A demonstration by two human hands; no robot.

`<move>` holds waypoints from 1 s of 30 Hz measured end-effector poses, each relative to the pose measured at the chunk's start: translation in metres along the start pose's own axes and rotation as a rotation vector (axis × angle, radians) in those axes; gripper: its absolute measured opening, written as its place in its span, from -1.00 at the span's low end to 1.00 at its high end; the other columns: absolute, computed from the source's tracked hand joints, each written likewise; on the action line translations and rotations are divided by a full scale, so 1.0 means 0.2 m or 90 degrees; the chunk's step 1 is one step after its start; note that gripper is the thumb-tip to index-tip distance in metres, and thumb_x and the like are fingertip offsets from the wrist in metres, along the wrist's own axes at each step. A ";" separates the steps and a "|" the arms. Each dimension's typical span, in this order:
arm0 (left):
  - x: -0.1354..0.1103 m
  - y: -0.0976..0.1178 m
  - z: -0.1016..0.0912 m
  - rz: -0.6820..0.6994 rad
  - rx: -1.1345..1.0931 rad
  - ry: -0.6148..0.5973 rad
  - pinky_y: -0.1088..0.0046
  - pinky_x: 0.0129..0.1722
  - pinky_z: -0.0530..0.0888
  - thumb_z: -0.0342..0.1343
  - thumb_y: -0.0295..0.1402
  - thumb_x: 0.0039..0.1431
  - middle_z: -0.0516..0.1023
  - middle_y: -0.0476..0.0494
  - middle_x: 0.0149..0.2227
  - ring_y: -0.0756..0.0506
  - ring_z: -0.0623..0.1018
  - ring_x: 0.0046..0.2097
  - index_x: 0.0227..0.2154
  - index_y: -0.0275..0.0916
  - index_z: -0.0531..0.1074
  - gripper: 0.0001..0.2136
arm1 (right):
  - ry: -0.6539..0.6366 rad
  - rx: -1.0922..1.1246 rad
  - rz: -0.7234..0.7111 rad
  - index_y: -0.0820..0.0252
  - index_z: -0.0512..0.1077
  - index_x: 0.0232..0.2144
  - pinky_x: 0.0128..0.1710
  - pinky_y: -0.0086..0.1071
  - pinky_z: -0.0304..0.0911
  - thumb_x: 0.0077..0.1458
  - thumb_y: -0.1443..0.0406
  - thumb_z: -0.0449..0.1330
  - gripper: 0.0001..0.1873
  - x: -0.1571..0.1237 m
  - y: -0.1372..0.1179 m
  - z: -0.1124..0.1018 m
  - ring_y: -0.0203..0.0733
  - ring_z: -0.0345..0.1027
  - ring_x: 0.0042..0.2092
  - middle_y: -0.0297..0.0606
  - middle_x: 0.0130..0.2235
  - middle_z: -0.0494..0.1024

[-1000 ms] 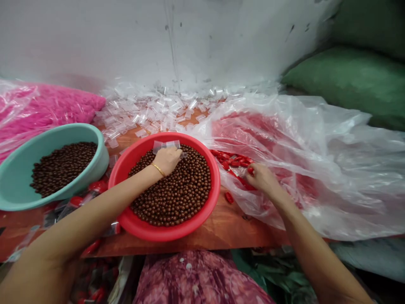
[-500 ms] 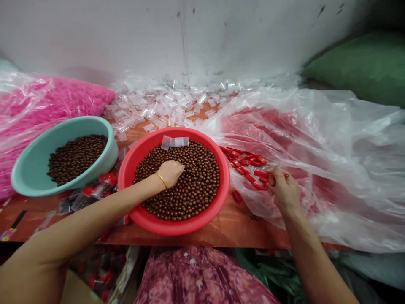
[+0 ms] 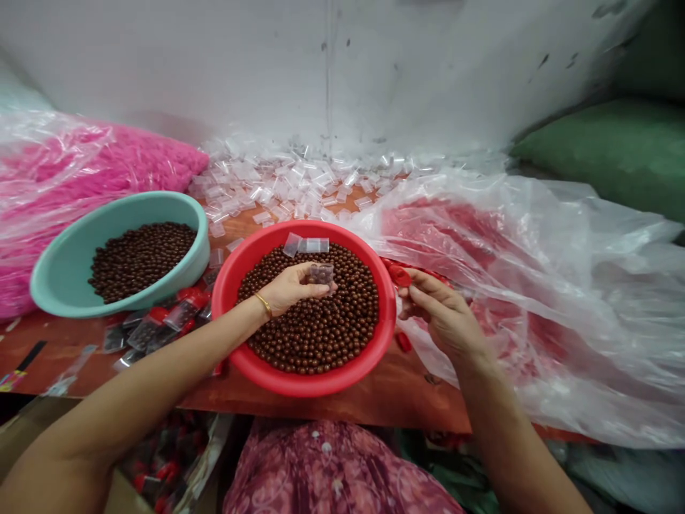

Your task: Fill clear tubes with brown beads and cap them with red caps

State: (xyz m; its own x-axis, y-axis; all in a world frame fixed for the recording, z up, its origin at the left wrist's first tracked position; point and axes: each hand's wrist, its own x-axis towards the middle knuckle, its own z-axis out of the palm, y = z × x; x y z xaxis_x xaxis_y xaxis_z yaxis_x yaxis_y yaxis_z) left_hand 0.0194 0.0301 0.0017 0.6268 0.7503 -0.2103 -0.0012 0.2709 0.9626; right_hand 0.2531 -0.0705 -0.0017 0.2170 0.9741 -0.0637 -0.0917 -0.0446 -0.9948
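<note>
My left hand [image 3: 292, 289] pinches a small clear plastic container [image 3: 322, 273] with dark contents, just above the brown balls [image 3: 315, 335]. Those balls fill a red basin [image 3: 305, 385] in front of me. Two clear containers [image 3: 313, 245] lie on top of the balls at the far side. My right hand [image 3: 436, 307] is closed on a red cap [image 3: 399, 276], held beside the basin's right rim. Behind that hand, red caps partly show under a clear plastic bag [image 3: 578, 285]. One loose red cap [image 3: 403, 342] sits on the table by the basin.
A teal basin [image 3: 69, 271] with brown balls stands left. Filled red-capped containers [image 3: 165, 318] lie between the basins. Clear containers [image 3: 300, 178] are heaped along the wall. A pink-filled bag [image 3: 123, 157] is at far left, a green sack [image 3: 604, 150] at right. Below is a box [image 3: 171, 464] of capped containers.
My left hand has risen from the balls, and the clear container now shows in it. My right hand has moved left from the cap pile to the basin's rim with a red cap.
</note>
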 end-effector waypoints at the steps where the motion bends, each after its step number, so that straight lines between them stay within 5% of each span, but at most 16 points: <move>1: -0.02 0.00 0.01 -0.011 -0.016 0.009 0.37 -0.14 0.43 0.40 -0.35 -0.32 0.55 -0.08 -0.36 -0.01 0.53 -0.29 -0.29 -0.35 0.39 -0.55 | -0.014 0.001 -0.010 0.13 0.42 -0.22 -0.59 -0.49 0.28 -0.12 0.10 0.27 -0.62 0.01 -0.01 0.05 -0.41 0.24 -0.57 -0.41 -0.46 0.45; 6: -0.05 -0.05 0.02 -0.013 -0.007 0.043 0.42 -0.21 0.43 0.39 -0.35 -0.31 0.52 -0.04 -0.35 0.01 0.51 -0.31 -0.31 -0.34 0.36 -0.55 | -0.066 -0.145 -0.088 0.15 0.44 -0.32 -0.61 -0.47 0.24 -0.02 0.05 0.19 -0.69 0.08 -0.02 0.28 -0.40 0.17 -0.61 -0.45 -0.56 0.34; 9: -0.05 -0.08 0.02 0.048 0.053 0.040 0.43 -0.18 0.41 0.35 -0.35 -0.23 0.49 -0.03 -0.35 0.03 0.46 -0.30 -0.33 -0.34 0.37 -0.63 | -0.090 -0.295 -0.183 0.17 0.44 -0.28 -0.39 -0.36 0.34 0.12 0.06 0.04 -0.65 0.10 -0.01 0.34 -0.26 0.34 -0.44 -0.35 -0.49 0.43; 13: -0.05 -0.07 0.04 0.105 0.111 -0.002 0.48 -0.25 0.40 0.27 -0.34 -0.14 0.42 -0.01 -0.37 0.03 0.39 -0.32 -0.33 -0.33 0.36 -0.70 | -0.124 -0.450 -0.237 0.20 0.30 -0.01 -0.10 -0.23 0.30 0.22 0.12 -0.07 -0.60 0.09 -0.02 0.35 -0.15 0.40 -0.13 -0.18 -0.14 0.51; 21: -0.08 -0.04 0.06 0.135 0.176 -0.058 0.52 -0.41 0.37 0.09 -0.24 0.03 0.32 0.02 -0.41 0.06 0.34 -0.43 -0.21 -0.30 0.29 -0.70 | -0.191 -0.458 -0.246 0.19 0.34 0.06 0.09 -0.18 0.22 0.23 0.16 -0.09 -0.55 0.10 -0.02 0.33 -0.14 0.36 0.05 -0.17 0.06 0.47; 25: -0.10 -0.05 0.06 0.201 0.375 0.045 0.47 -0.32 0.36 0.10 -0.28 0.01 0.40 0.00 -0.40 0.00 0.37 -0.35 -0.31 -0.29 0.33 -0.79 | -0.223 -0.578 -0.276 0.16 0.34 0.08 -0.01 -0.25 0.31 0.23 0.17 -0.11 -0.54 0.09 -0.04 0.33 -0.14 0.44 -0.04 -0.20 0.01 0.51; 30: -0.12 -0.03 0.07 0.189 0.567 0.089 0.52 -0.46 0.23 0.08 -0.37 -0.06 0.34 0.08 -0.55 0.03 0.31 -0.49 -0.51 -0.24 0.26 -0.90 | -0.246 -0.860 -0.371 0.35 0.29 0.10 -0.38 -0.37 0.31 0.24 0.20 -0.18 -0.48 0.05 -0.05 0.34 -0.13 0.48 -0.35 -0.09 -0.34 0.61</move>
State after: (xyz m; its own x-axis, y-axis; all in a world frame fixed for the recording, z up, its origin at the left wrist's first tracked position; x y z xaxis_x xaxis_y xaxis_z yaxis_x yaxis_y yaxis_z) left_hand 0.0150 0.0016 0.0043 0.5976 0.7954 0.1015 0.4855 -0.4597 0.7436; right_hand 0.1894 -0.0454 0.0126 -0.3718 0.9140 0.1623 0.8915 0.4003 -0.2123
